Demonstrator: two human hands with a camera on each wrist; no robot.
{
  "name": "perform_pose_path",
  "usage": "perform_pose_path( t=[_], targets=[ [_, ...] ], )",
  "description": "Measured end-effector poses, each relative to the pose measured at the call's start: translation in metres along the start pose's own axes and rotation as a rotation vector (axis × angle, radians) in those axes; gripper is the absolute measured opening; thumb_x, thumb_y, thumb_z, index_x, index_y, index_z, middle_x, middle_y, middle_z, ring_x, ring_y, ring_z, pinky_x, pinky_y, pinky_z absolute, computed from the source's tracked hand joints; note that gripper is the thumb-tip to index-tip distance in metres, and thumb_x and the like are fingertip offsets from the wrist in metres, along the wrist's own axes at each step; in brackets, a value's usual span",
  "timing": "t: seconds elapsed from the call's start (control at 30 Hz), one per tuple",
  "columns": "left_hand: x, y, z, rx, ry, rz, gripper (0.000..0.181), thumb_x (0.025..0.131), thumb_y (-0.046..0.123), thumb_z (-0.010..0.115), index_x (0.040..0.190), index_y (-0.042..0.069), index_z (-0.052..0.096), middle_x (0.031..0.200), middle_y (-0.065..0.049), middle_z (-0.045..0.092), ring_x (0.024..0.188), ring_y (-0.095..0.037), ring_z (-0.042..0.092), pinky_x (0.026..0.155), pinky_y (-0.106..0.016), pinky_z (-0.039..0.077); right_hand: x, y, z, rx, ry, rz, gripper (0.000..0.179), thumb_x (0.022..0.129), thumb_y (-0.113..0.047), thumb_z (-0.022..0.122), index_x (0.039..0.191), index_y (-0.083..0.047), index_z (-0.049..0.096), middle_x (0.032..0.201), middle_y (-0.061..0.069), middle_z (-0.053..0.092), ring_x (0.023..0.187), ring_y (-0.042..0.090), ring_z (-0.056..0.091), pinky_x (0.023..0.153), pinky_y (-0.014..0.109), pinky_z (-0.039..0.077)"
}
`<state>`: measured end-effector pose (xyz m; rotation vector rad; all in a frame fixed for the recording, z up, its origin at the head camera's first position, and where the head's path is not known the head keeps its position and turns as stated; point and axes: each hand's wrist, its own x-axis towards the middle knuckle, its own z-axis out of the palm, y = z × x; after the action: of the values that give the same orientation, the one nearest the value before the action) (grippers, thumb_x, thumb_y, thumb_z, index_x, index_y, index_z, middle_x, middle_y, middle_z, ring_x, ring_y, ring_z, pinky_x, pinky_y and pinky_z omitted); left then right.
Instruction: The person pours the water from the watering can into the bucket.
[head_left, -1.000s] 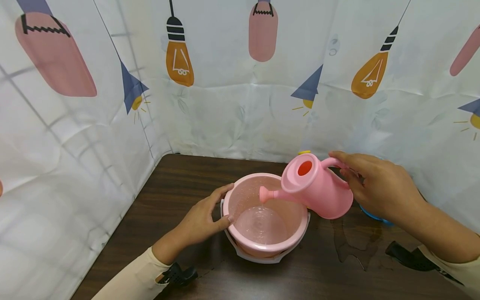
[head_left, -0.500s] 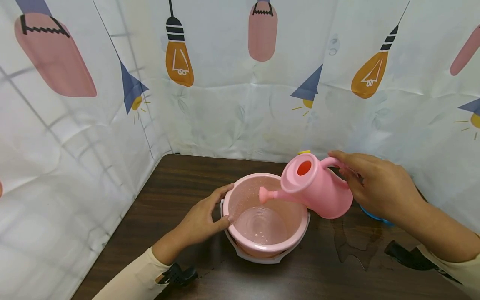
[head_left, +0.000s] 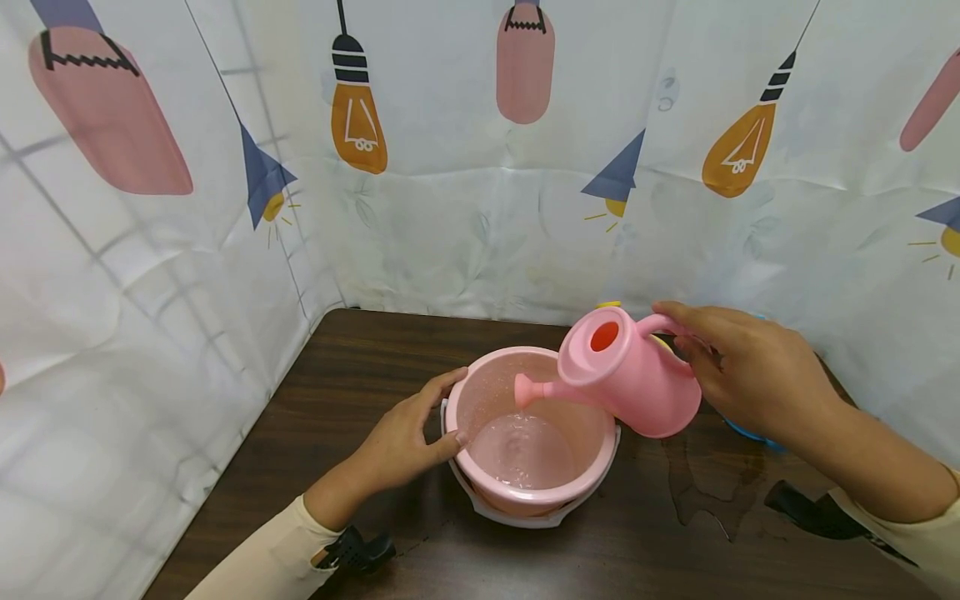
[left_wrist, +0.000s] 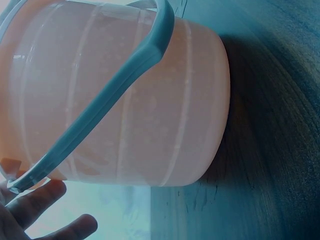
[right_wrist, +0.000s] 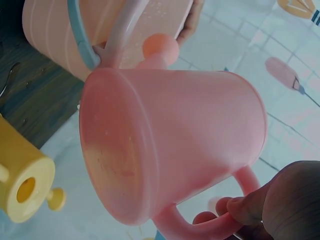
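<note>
In the head view, a pink watering can (head_left: 637, 375) is tipped to the left, its spout (head_left: 528, 390) over a pink bucket (head_left: 532, 492). Water trickles from the spout, and shallow water (head_left: 521, 450) ripples at the bucket's bottom. My right hand (head_left: 757, 367) grips the can by its handle (right_wrist: 200, 227), fingers wrapped round it in the right wrist view. My left hand (head_left: 405, 437) holds the bucket at its left side, thumb on the rim. The left wrist view shows two of its fingers (left_wrist: 40, 200) beside the bucket wall, below the grey-looking bail handle (left_wrist: 105, 110).
Behind the pink can stands a yellow watering can (right_wrist: 25, 175), mostly hidden in the head view. A blue object (head_left: 753, 433) shows partly beneath my right hand. Spilled water (head_left: 697, 483) lies on the dark wooden table (head_left: 360, 358). Patterned white sheets (head_left: 465, 225) hang behind and left.
The pink watering can and my right hand have shifted very slightly left. The water keeps rippling in the bucket. My left hand stays in place.
</note>
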<state>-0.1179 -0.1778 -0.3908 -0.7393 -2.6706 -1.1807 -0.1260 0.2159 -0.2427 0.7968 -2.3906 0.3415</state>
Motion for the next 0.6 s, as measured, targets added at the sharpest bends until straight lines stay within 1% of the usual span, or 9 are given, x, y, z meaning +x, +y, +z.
perform_pose_path(
  t=[0.1,0.33,0.47,0.6],
  targets=[
    [0.0000,0.0000,0.0000,-0.006,0.004,0.005,0.077,0.089,0.037,0.070,0.158,0.031,0.036,0.142,-0.006,0.059,0.126,-0.024,0.057,0.098,-0.058,0.046,0.0010,-0.0008,-0.0001,0.002,-0.001,-0.011,0.049,0.083,-0.002,0.078,0.130,-0.012,0.071,0.112,0.007,0.074,0.075,0.019,0.061,0.056,0.042,0.047],
    [0.0000,0.0000,-0.0001,-0.001,0.007,0.011,0.078,0.089,0.040,0.070,0.158,0.030,0.036,0.142,-0.006,0.059,0.125,-0.024,0.058,0.097,-0.057,0.046,0.0024,-0.0017,0.0032,0.002,0.016,-0.022,0.049,0.082,0.000,0.078,0.129,-0.012,0.072,0.098,0.001,0.073,0.070,0.016,0.056,0.054,0.040,0.045],
    [-0.0002,-0.0006,0.0000,0.001,0.007,0.010,0.077,0.089,0.042,0.069,0.158,0.030,0.036,0.143,-0.007,0.058,0.126,-0.024,0.057,0.097,-0.058,0.046,0.0035,-0.0020,0.0057,0.006,0.033,-0.035,0.048,0.081,0.000,0.079,0.127,-0.011,0.073,0.102,0.003,0.075,0.071,0.018,0.058,0.053,0.041,0.045],
    [0.0000,-0.0006,-0.0002,0.002,0.007,0.013,0.077,0.090,0.044,0.068,0.158,0.030,0.036,0.143,-0.006,0.058,0.126,-0.024,0.057,0.098,-0.058,0.046,0.0045,-0.0034,0.0071,0.013,0.045,-0.039,0.048,0.080,0.001,0.080,0.126,-0.010,0.074,0.108,0.008,0.075,0.073,0.021,0.060,0.053,0.043,0.046]
  ],
)
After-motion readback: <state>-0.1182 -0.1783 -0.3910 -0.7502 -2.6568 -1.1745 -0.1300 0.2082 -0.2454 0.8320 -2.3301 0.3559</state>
